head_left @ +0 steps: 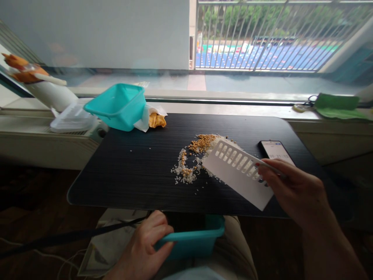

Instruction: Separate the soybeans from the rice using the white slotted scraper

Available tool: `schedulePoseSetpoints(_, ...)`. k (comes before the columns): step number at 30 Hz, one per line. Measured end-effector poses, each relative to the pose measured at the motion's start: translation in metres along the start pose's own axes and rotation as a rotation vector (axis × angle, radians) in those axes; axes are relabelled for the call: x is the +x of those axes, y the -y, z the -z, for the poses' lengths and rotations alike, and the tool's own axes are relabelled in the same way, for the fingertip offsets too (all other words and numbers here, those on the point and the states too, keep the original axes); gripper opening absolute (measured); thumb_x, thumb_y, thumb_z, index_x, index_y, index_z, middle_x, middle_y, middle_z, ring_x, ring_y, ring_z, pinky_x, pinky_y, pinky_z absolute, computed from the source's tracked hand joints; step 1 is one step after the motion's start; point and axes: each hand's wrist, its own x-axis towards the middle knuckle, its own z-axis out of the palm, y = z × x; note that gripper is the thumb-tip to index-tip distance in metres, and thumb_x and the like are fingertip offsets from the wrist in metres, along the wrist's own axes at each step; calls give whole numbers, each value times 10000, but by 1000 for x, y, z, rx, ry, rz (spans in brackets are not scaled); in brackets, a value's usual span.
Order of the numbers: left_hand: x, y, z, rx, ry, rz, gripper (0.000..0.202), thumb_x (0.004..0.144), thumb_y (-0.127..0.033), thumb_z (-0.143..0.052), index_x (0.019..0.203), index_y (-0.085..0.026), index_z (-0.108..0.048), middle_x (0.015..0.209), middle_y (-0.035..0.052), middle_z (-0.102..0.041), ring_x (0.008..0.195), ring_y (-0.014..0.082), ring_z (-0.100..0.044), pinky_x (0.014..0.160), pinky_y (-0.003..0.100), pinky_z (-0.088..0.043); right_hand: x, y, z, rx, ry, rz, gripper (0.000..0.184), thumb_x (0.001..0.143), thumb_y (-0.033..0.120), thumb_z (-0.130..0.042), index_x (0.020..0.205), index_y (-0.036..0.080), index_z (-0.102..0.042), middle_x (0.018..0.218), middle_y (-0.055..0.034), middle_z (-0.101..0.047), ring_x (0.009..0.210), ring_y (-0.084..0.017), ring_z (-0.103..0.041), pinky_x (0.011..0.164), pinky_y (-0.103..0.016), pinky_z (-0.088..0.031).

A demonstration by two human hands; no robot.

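- White slotted scraper [239, 173]: held slanted over the right half of the black table [131, 167]; far corner down among the grains, near corner raised toward the table's front edge
- Right hand [294, 190]: fingers closed on the scraper's right end, thumb on top, the other fingers hidden beneath the card
- Grain pile [194, 157]: yellow round beans mixed with white rice, lying on the table top just left of and touching the scraper's far edge; beans thickest at the back, a thin trail of rice curving toward the front, loose grains scattered around
- Teal box [195, 243]: below the table's front edge, over the person's lap, its rim partly hidden under the table top
- Left hand [145, 245]: fingers curled around the teal box's left end, gripping it; thumb side up
- Phone [275, 149]: flat on the table, screen lit, just behind the right hand
- Second teal tub [119, 105]: tilted at the table's back-left corner, opening facing up and left
- Crumpled white wrapper [155, 119] with something yellow-orange inside, just right of that tub
- Clear plastic lid [72, 118] on the ledge left of the tub; white cylinder [51, 93] leaning behind it
- Green cloth [338, 105] and scissors [303, 105] on the sill, far right
- Dark cable [72, 235] running across the floor side, lower left
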Motion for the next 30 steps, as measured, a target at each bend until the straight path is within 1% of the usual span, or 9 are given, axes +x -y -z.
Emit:
schedulePoseSetpoints(3, 0, 0, -1, -1, 2, 6, 197, 881, -78, -561, 770, -184, -684, 763, 21, -593, 751, 175, -595, 654, 252, -463, -4, -4, 3, 32, -6, -24, 130, 871, 363, -697, 908, 275, -784, 814, -14, -749, 641, -172, -677, 516, -250, -522)
schedulePoseSetpoints(6, 0, 0, -1, -5, -1, 12, 205, 889, -76, -554, 773, -184, -685, 774, 24, -592, 760, 176, -595, 662, 253, -467, -9, -7, 5, 40, -35, -65, 163, 859, 401, -713, 917, 272, -793, 809, -18, -750, 636, -176, -677, 522, -255, -530)
schedulePoseSetpoints(10, 0, -1, 0, -7, 2, 10, 207, 883, -65, -548, 778, -184, -682, 777, 23, -593, 765, 178, -595, 670, 256, -469, -11, -6, 5, 51, 1, -53, 142, 861, 369, -714, 907, 258, -791, 791, -22, -732, 642, -172, -672, 520, -244, -533)
schedulePoseSetpoints(14, -1, 0, -1, -5, 4, 26, 204, 883, -70, -553, 778, -184, -686, 787, 26, -593, 777, 181, -598, 673, 256, -472, -11, 0, 5, 146, 125, -6, 103, 874, 324, -705, 904, 275, -790, 801, -9, -721, 627, -142, -668, 482, -188, -522)
schedulePoseSetpoints(17, -2, 1, -1, -2, 5, 21, 207, 898, -87, -553, 775, -188, -686, 782, 25, -590, 771, 179, -595, 665, 253, -467, -14, 4, 6, 186, 202, 5, 95, 878, 318, -707, 892, 283, -794, 821, -6, -730, 641, -131, -675, 495, -159, -527)
schedulePoseSetpoints(23, -1, 1, -1, 0, 9, 22, 200, 902, -84, -553, 792, -193, -681, 795, 24, -598, 783, 180, -594, 679, 254, -475, -21, 8, 5, 175, 314, -5, 138, 885, 359, -707, 918, 265, -802, 890, -34, -748, 723, -156, -696, 577, -173, -557)
schedulePoseSetpoints(27, 0, 1, -1, -7, 2, 13, 198, 886, -77, -558, 778, -185, -684, 776, 24, -601, 769, 183, -600, 663, 256, -472, -25, 9, 5, 212, 436, 5, 160, 920, 341, -663, 972, 257, -788, 894, -42, -734, 696, -149, -679, 539, -172, -541)
schedulePoseSetpoints(28, 0, 1, -1, -9, 1, 12, 192, 880, -77, -564, 779, -184, -687, 777, 25, -605, 771, 184, -605, 665, 256, -475, -25, 10, 4, 223, 444, 12, 156, 929, 329, -652, 975, 260, -784, 876, -36, -726, 683, -143, -671, 527, -167, -531)
schedulePoseSetpoints(30, 0, 0, 0, -7, -5, 14, 179, 867, -80, -579, 777, -183, -695, 782, 27, -613, 773, 183, -613, 670, 251, -482, -24, 10, 2, 236, 418, 21, 134, 935, 300, -644, 962, 267, -772, 856, -23, -709, 685, -134, -660, 540, -160, -526)
